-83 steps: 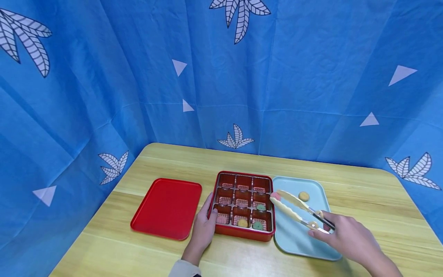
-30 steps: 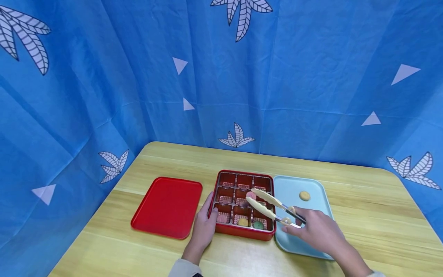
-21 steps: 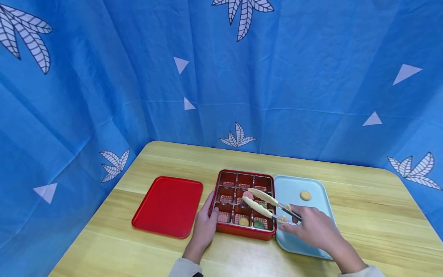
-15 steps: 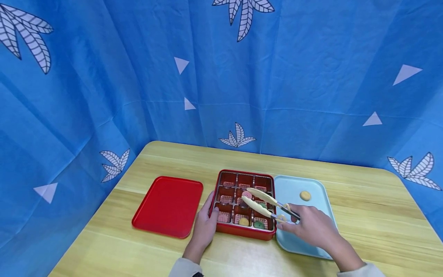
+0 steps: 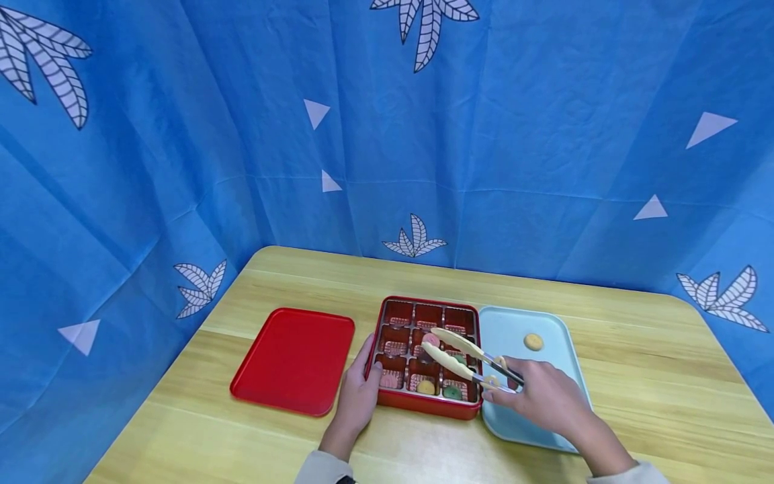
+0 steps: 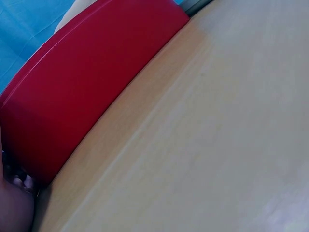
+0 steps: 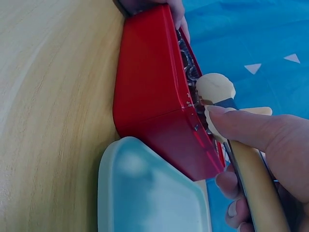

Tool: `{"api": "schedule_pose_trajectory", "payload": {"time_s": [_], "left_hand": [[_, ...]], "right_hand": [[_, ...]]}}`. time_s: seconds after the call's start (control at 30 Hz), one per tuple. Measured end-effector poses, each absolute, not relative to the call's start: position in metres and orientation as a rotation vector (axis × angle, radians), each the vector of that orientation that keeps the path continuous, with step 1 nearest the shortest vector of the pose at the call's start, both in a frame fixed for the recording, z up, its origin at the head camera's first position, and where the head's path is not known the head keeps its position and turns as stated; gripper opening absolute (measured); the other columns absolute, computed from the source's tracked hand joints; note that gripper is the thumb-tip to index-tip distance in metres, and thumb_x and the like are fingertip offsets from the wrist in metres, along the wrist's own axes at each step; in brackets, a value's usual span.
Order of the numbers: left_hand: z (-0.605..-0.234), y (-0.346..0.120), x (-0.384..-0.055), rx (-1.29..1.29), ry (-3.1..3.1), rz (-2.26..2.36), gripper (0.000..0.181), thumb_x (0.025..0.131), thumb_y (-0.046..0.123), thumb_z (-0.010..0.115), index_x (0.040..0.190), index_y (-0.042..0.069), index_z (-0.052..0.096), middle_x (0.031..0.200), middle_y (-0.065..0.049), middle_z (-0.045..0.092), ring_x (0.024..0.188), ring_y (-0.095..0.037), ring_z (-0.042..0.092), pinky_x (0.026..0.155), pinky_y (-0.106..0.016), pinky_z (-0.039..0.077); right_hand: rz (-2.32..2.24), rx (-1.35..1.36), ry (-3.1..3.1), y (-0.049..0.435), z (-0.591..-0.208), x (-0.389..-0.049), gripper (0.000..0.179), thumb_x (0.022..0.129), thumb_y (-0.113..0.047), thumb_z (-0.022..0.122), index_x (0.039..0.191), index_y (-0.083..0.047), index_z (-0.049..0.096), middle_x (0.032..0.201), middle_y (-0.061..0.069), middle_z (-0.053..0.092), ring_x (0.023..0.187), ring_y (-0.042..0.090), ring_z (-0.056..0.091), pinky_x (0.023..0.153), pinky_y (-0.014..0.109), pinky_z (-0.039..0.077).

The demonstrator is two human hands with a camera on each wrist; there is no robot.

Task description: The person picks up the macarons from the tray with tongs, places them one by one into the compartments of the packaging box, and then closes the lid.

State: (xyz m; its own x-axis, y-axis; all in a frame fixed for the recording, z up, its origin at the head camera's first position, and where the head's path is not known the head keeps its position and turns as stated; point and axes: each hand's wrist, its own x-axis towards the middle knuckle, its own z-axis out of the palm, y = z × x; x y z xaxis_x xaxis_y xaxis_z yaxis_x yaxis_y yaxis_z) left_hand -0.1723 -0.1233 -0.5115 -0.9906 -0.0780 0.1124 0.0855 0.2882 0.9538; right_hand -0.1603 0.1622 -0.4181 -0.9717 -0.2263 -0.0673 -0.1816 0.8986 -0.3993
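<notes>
My left hand [image 5: 358, 393] grips the left side of a red cookie tin [image 5: 426, 406], its thumb at the rim. A clear liner divides the tin into several compartments. My right hand [image 5: 547, 393] holds food tongs [image 5: 456, 356] with cream-coloured tips, reaching in from the right. Between those tips, at the centre compartment, is a pink cookie [image 5: 431, 339]; I cannot tell whether it touches the bottom. The front row holds another pink cookie [image 5: 389, 380], a yellow cookie [image 5: 426, 387] and a green cookie [image 5: 451, 392]. The tongs partly cover a second green cookie [image 5: 459, 360] in the middle right compartment.
A light blue tray [image 5: 556, 430] stands against the tin's right side and bears one yellow cookie [image 5: 533, 342]. To the left lies a red tray or lid [image 5: 293, 363]. Blue patterned cloth [image 5: 544, 134] hangs behind the wooden table [image 5: 242, 444].
The right hand has moved the tongs and pink cookie left, from the tin's right edge to its centre compartment. In the last half second almost nothing moves. The left hand stays on the tin.
</notes>
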Motion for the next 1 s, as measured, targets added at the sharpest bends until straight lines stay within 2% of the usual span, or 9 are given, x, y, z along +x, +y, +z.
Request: {"api": "schedule_pose_trajectory", "payload": {"time_s": [0.33, 0.57, 1.0], "left_hand": [[-0.5146, -0.1246, -0.1738, -0.01, -2.407, -1.786, 0.054, 0.095, 0.011, 0.046, 0.147, 0.018, 0.034, 0.141, -0.004, 0.048, 0.135, -0.022, 0.037, 0.109, -0.046, 0.032], [-0.5139, -0.1246, -0.1738, -0.013, -2.416, -1.775, 0.054, 0.095, 0.011, 0.046, 0.148, 0.016, 0.033, 0.141, -0.006, 0.048, 0.134, -0.024, 0.038, 0.108, -0.047, 0.033], [-0.5139, -0.1242, -0.1733, 0.01, -2.424, -1.801, 0.054, 0.096, 0.013, 0.046, 0.148, 0.018, 0.033, 0.142, -0.004, 0.047, 0.134, -0.022, 0.038, 0.109, -0.047, 0.033]], "right_hand": [[-0.615, -0.314, 2.957, 0.1619, -0.418, -0.1606, 0.034, 0.071, -0.057, 0.072, 0.075, -0.028, 0.055, 0.058, -0.008, 0.042, 0.05, 0.009, 0.036, 0.043, 0.024, 0.025], [-0.617, -0.31, 2.959, 0.1616, -0.4175, -0.1596, 0.035, 0.07, -0.058, 0.072, 0.076, -0.027, 0.055, 0.059, -0.008, 0.043, 0.051, 0.009, 0.036, 0.044, 0.025, 0.026], [-0.631, -0.266, 2.954, 0.1616, -0.4172, -0.1597, 0.032, 0.07, -0.051, 0.075, 0.088, -0.028, 0.064, 0.058, -0.007, 0.044, 0.052, 0.01, 0.038, 0.044, 0.026, 0.028]]}}
